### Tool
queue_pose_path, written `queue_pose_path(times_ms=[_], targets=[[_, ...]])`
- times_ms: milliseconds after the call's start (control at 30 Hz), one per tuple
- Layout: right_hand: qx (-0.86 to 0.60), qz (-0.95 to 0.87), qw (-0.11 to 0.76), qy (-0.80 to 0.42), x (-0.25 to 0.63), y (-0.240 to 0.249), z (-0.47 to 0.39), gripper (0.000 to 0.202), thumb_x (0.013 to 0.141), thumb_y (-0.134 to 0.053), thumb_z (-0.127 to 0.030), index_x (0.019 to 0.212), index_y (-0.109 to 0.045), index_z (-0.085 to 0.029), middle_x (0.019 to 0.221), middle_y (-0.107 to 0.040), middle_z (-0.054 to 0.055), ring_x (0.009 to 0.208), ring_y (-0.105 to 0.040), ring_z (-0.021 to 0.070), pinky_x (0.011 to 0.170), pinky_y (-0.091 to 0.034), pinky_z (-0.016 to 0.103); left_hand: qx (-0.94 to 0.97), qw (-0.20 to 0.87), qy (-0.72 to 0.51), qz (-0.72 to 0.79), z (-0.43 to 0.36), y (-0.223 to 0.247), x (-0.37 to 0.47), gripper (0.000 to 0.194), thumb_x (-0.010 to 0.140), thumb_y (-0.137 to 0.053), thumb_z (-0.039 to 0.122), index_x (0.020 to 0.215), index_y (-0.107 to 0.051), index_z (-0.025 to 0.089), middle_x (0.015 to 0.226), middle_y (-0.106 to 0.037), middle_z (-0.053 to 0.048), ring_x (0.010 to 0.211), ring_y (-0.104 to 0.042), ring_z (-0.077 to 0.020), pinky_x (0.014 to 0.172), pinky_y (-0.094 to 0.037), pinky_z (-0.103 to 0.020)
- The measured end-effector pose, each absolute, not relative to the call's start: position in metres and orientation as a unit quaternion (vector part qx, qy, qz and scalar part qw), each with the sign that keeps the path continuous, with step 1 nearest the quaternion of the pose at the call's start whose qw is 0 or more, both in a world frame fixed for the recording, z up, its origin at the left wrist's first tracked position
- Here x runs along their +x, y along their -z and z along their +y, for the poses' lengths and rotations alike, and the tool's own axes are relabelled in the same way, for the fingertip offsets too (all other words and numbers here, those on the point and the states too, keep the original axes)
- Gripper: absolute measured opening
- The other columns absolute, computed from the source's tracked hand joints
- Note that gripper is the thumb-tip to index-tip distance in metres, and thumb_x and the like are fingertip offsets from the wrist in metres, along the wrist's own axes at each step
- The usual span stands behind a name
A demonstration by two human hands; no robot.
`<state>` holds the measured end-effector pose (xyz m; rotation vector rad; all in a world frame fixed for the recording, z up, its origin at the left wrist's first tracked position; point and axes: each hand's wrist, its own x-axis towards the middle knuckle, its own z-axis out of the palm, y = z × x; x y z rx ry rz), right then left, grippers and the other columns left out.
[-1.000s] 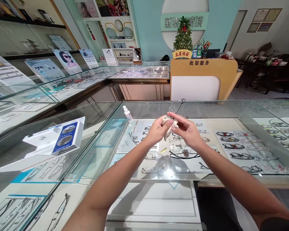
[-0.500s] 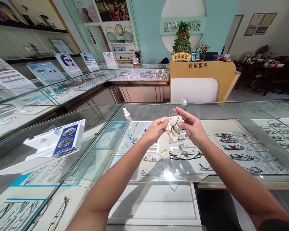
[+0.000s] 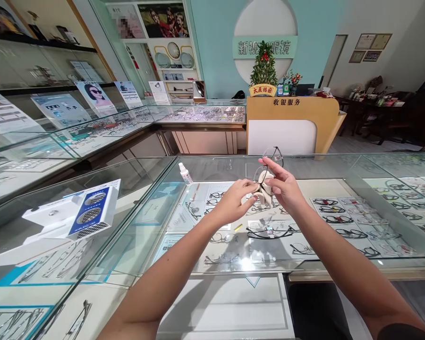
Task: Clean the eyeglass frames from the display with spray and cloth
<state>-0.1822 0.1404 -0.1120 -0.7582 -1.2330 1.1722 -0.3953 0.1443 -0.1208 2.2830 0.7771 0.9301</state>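
Observation:
My right hand [image 3: 286, 186] grips a pair of dark thin-rimmed eyeglasses [image 3: 277, 150], one lens sticking up above the fingers. A cream cleaning cloth [image 3: 266, 186] is bunched under and around the lower part of the frame. My left hand [image 3: 238, 200] comes in from the left, its fingers and thumb closed at the cloth's edge beside a dark part of the frame. Exactly where these fingertips press is partly hidden. Both hands are held above the glass display case [image 3: 241, 269].
A white spray bottle [image 3: 185, 174] stands on the glass, left of my hands. Farther left lies an opened blue-and-white box [image 3: 92, 208]. Rows of eyeglass frames [image 3: 336, 219] lie inside the case. A wooden cashier counter [image 3: 327, 125] with a plant [image 3: 264, 66] stands beyond.
My left hand has turned palm-down and shifted its hold on the cloth toward the eyeglasses. The cloth is now bunched closer to my right hand. The view has shifted slightly.

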Motion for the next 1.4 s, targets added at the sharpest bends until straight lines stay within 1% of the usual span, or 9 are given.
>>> queue_pose_path(times_ms=[100,233,467,600,700,833,1000,1300,1400], targets=[[-0.319,-0.55,0.575,-0.514,-0.179,0.11,0.141,0.065,0.074,-0.077,-0.019,0.137,-0.075,-0.036,0.156,-0.065,0.002,0.064,-0.045,0.0098,0.054,-0.039,0.03,0.855,0.24,-0.361,0.283,0.14,0.118,-0.396,0.024,0.102,-0.055,0.032,0.11,-0.075,0.022,0.114,-0.072,-0.01,0.105,-0.062,-0.0273,0.095,-0.046,-0.04],[-0.299,-0.589,0.561,-0.498,-0.179,0.108,0.137,0.061,0.078,-0.076,-0.018,0.137,-0.076,-0.036,0.148,-0.071,0.003,0.086,-0.063,0.0168,0.073,-0.052,0.034,0.797,0.244,-0.445,0.327,0.141,0.116,-0.398,0.026,0.102,-0.049,0.028,0.089,-0.069,0.02,0.094,-0.07,-0.007,0.089,-0.062,-0.0231,0.083,-0.045,-0.036],[-0.296,-0.687,0.537,-0.39,-0.186,0.106,0.125,0.05,0.092,-0.069,-0.022,0.14,-0.074,-0.036,0.14,-0.071,0.006,0.096,-0.065,0.0206,0.085,-0.057,0.039,0.742,0.282,-0.511,0.331,0.137,0.116,-0.393,0.04,0.099,-0.067,0.048,0.128,-0.067,0.02,0.127,-0.072,-0.011,0.109,-0.069,-0.0244,0.096,-0.053,-0.038],[-0.291,-0.724,0.525,-0.339,-0.192,0.106,0.121,0.045,0.098,-0.067,-0.025,0.141,-0.073,-0.037,0.128,-0.072,0.007,0.106,-0.066,0.0234,0.089,-0.056,0.041,0.739,0.28,-0.497,0.36,0.133,0.117,-0.389,0.047,0.089,-0.082,0.049,0.125,-0.072,0.021,0.121,-0.077,-0.01,0.107,-0.071,-0.0262,0.097,-0.055,-0.04],[-0.294,-0.733,0.515,-0.333,-0.194,0.106,0.119,0.045,0.1,-0.066,-0.027,0.143,-0.071,-0.036,0.132,-0.071,0.008,0.111,-0.066,0.0252,0.092,-0.055,0.042,0.731,0.293,-0.493,0.37,0.131,0.116,-0.389,0.041,0.089,-0.082,0.049,0.118,-0.077,0.021,0.114,-0.079,-0.01,0.103,-0.073,-0.0261,0.097,-0.056,-0.041],[-0.302,-0.744,0.503,-0.32,-0.194,0.108,0.119,0.046,0.101,-0.062,-0.025,0.145,-0.068,-0.036,0.124,-0.068,0.008,0.106,-0.065,0.0243,0.092,-0.056,0.043,0.716,0.318,-0.493,0.378,0.132,0.118,-0.389,0.043,0.09,-0.081,0.048,0.125,-0.078,0.022,0.108,-0.081,-0.008,0.099,-0.075,-0.026,0.095,-0.058,-0.042],[-0.317,-0.749,0.513,-0.275,-0.196,0.109,0.118,0.053,0.098,-0.056,-0.015,0.145,-0.065,-0.039,0.145,-0.054,0.009,0.129,-0.058,0.0282,0.1,-0.055,0.045,0.684,0.349,-0.507,0.391,0.139,0.123,-0.391,0.045,0.092,-0.078,0.048,0.128,-0.075,0.021,0.117,-0.081,-0.01,0.109,-0.076,-0.0275,0.103,-0.057,-0.043],[-0.375,-0.706,0.579,-0.159,-0.165,0.095,0.135,0.044,0.088,-0.059,-0.011,0.125,-0.072,-0.032,0.123,-0.057,0.009,0.11,-0.061,0.0262,0.088,-0.054,0.04,0.587,0.417,-0.58,0.381,0.155,0.119,-0.398,0.05,0.091,-0.078,0.051,0.126,-0.071,0.015,0.12,-0.081,-0.015,0.103,-0.079,-0.0262,0.105,-0.058,-0.046],[-0.401,-0.671,0.615,-0.106,-0.142,0.088,0.145,0.039,0.084,-0.061,-0.012,0.116,-0.075,-0.028,0.118,-0.06,0.007,0.096,-0.06,0.0218,0.081,-0.052,0.036,0.559,0.451,-0.594,0.363,0.156,0.112,-0.4,0.05,0.091,-0.078,0.05,0.125,-0.07,0.013,0.119,-0.081,-0.016,0.101,-0.08,-0.0253,0.104,-0.058,-0.045]])
